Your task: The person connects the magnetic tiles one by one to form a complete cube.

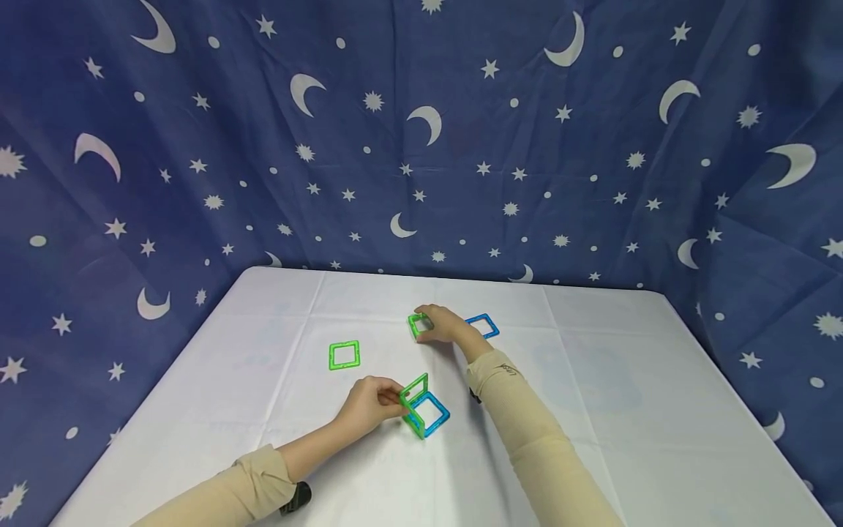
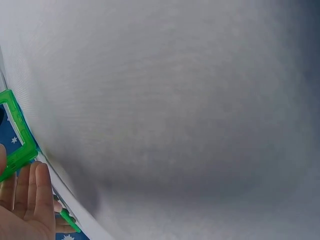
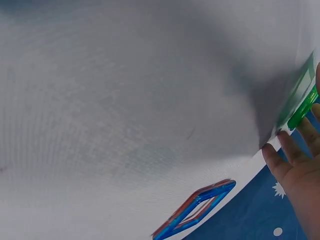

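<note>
My left hand (image 1: 369, 404) pinches two green square frame tiles at one side, the rear one (image 1: 413, 383) and the front one (image 1: 416, 424). Both stand upright along edges of a blue square frame tile (image 1: 440, 404) lying flat on the table. Farther back, my right hand (image 1: 443, 323) holds another green square tile (image 1: 412, 326) between thumb and fingers. That tile (image 3: 303, 109) sits at the right edge of the right wrist view, partly out of frame. Part of a green tile (image 2: 20, 125) shows against the fingers in the left wrist view.
A loose green square tile (image 1: 331, 357) lies flat to the left. Another blue square tile (image 1: 492, 324) lies just beyond the right wrist. A white cloth covers the table (image 1: 612, 366), and a blue curtain (image 1: 461, 190) with moons and stars hangs behind it.
</note>
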A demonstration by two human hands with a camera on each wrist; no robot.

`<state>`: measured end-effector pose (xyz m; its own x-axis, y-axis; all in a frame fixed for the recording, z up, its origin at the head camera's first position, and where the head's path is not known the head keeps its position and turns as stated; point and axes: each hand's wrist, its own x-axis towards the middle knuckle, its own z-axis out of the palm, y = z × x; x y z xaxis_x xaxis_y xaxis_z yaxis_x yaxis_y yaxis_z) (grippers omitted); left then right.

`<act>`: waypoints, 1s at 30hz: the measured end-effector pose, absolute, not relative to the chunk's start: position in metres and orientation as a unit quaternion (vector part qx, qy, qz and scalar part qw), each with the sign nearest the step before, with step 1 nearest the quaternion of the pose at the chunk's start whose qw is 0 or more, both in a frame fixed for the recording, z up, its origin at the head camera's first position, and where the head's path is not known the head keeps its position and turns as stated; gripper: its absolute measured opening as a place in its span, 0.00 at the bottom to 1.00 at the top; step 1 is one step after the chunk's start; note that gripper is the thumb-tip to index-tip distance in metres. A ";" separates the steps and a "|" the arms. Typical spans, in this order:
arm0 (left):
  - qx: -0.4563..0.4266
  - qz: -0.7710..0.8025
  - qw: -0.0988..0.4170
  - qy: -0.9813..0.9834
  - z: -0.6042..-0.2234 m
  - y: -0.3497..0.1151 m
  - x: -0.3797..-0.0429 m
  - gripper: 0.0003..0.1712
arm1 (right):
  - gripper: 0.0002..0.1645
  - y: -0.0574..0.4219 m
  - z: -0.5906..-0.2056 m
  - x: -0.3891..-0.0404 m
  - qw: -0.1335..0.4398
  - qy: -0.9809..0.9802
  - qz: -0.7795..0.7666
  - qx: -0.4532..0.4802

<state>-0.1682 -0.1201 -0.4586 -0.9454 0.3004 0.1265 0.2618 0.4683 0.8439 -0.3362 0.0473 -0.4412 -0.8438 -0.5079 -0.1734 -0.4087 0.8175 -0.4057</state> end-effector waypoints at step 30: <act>0.156 0.488 0.015 0.858 -0.459 -0.119 -0.167 0.13 | 0.35 0.071 -0.437 -0.321 0.087 0.929 -0.202 -0.296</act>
